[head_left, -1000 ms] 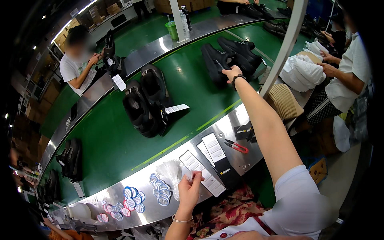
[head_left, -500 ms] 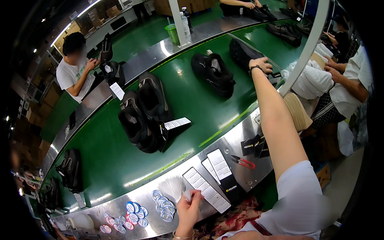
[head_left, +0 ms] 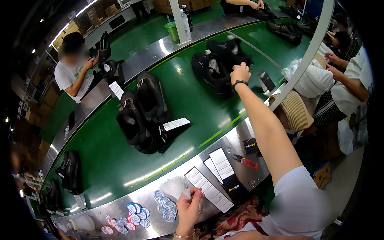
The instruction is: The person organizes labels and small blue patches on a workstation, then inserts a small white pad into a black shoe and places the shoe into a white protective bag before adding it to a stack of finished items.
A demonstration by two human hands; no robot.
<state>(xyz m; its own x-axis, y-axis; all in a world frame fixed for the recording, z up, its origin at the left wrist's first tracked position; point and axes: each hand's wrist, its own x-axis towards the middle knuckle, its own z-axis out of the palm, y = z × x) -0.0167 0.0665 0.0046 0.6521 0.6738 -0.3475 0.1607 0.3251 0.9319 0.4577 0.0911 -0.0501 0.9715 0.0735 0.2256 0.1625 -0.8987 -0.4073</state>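
While the right hand (head_left: 240, 73) grips a black shoe (head_left: 230, 52), the left hand (head_left: 188, 208) pinches a paper tag (head_left: 187, 194).

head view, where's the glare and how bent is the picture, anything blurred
Head view: overhead lights glare in white streaks on the shiny metal bench edge and the green conveyor belt; fisheye curves the belt and the white pole, with black corners; the right hand on the black shoes is sharp, and the left hand pinches soft, slightly smeared white strands.
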